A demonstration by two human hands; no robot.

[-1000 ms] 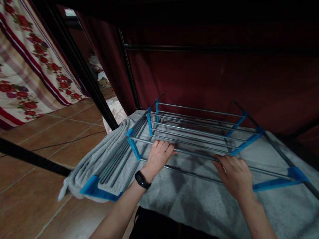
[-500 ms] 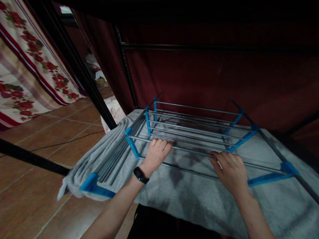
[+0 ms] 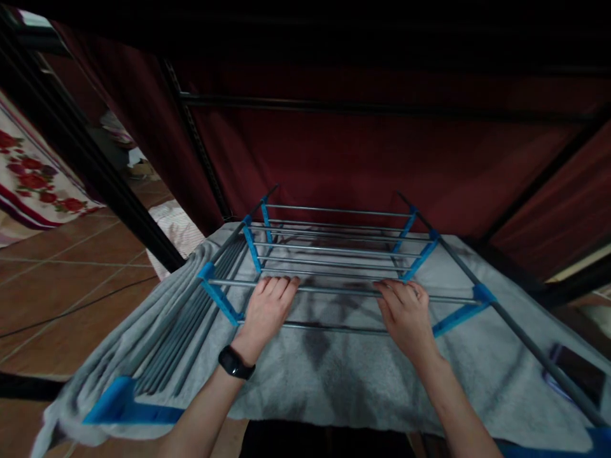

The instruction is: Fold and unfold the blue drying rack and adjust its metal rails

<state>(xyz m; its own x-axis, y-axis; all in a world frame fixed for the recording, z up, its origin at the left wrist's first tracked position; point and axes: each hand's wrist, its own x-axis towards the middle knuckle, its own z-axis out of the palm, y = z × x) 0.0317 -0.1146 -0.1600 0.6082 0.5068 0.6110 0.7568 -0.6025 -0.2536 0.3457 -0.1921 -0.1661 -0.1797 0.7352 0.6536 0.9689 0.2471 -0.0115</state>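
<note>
A clothes drying rack of grey metal rods with blue plastic brackets point(image 3: 222, 302) lies across a light grey blanket point(image 3: 334, 388). My left hand point(image 3: 267, 312), with a black band on its wrist, has its fingers curled over a near crossbar point(image 3: 338, 291) of the rack. Farther right on that same crossbar, my right hand point(image 3: 405, 318) is wrapped round the rod. My thumbs and the undersides of my fingers are mostly hidden. Parallel rods point(image 3: 184, 343) lie bunched along the rack's left side, beside the blanket's folds.
A dark flat phone-like object point(image 3: 580, 372) lies at the right, partly behind a side rail. A black frame post point(image 3: 109, 172) stands at the left. Dark red curtains point(image 3: 353, 159) hang behind. A thin cable point(image 3: 81, 305) crosses the tiled floor point(image 3: 52, 280).
My view has swung to the right, so the rack and curtains appear farther left. The dark flat object has come into view. Both hands keep hold of the same crossbar.
</note>
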